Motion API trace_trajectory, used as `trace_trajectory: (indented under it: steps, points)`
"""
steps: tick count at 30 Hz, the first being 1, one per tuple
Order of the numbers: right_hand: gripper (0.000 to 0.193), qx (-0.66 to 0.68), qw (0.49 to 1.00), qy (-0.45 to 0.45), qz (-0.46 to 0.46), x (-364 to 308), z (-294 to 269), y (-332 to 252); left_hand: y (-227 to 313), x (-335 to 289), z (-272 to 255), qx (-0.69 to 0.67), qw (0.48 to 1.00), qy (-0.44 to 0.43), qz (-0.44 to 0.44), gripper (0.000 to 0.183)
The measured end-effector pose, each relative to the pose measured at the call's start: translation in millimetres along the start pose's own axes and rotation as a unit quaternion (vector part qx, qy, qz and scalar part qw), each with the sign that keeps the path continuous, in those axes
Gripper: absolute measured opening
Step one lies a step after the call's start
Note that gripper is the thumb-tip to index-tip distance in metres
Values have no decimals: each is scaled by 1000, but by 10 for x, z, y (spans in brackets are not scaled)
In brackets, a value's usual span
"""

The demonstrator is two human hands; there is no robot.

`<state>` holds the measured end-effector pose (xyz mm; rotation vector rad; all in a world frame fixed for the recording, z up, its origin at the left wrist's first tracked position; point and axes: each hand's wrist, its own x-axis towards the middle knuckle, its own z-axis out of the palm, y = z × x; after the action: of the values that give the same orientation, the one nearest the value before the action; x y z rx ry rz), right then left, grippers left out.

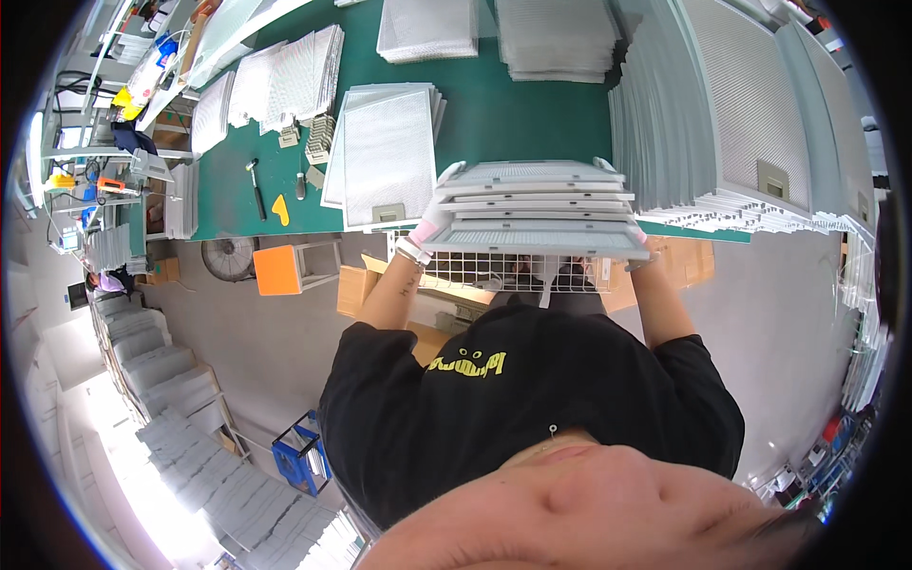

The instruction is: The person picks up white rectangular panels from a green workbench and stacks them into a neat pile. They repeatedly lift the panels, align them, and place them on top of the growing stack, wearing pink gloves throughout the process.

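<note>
Several white-framed mesh panels are held between my two hands at the near edge of the green table, seen mostly edge-on. My left hand, in a whitish glove, grips their left ends. At their right ends is my right hand, closed on the same panels and partly hidden by them; a gloved fingertip shows at the far right corner. Left of the panels lies a small pile of flat mesh panels, the top one with a grey metal tab near its front edge.
Tall rows of upright panels stand on the right. Farther back lie more panel stacks. On the left are a hammer, a yellow scraper-like piece and small metal plates. An orange-topped stool and cardboard boxes stand below.
</note>
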<state>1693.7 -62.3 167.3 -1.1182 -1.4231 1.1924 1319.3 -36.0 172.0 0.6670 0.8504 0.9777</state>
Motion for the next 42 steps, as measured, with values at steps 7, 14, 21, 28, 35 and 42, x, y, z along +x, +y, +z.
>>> trace_trajectory:
  steps: [7,14,21,28,35,42]
  points:
    - [113,-327,924,40,-196,132,69,-323,217,-157,61,211,945,-122,218,131]
    - [122,-417,884,21,-211,191,128,-463,311,-220,352,101,968,-41,227,107]
    - [120,42,994,85,-56,51,205,-785,597,-378,571,313,911,-7,269,71]
    - [117,-14,992,117,-49,2,302,-907,787,-455,673,530,776,-11,342,44]
    - [118,-77,986,141,-54,-62,334,-967,725,-447,785,529,773,34,348,42]
    - [101,-219,950,204,-87,-328,503,-1064,771,-335,758,519,782,46,341,42]
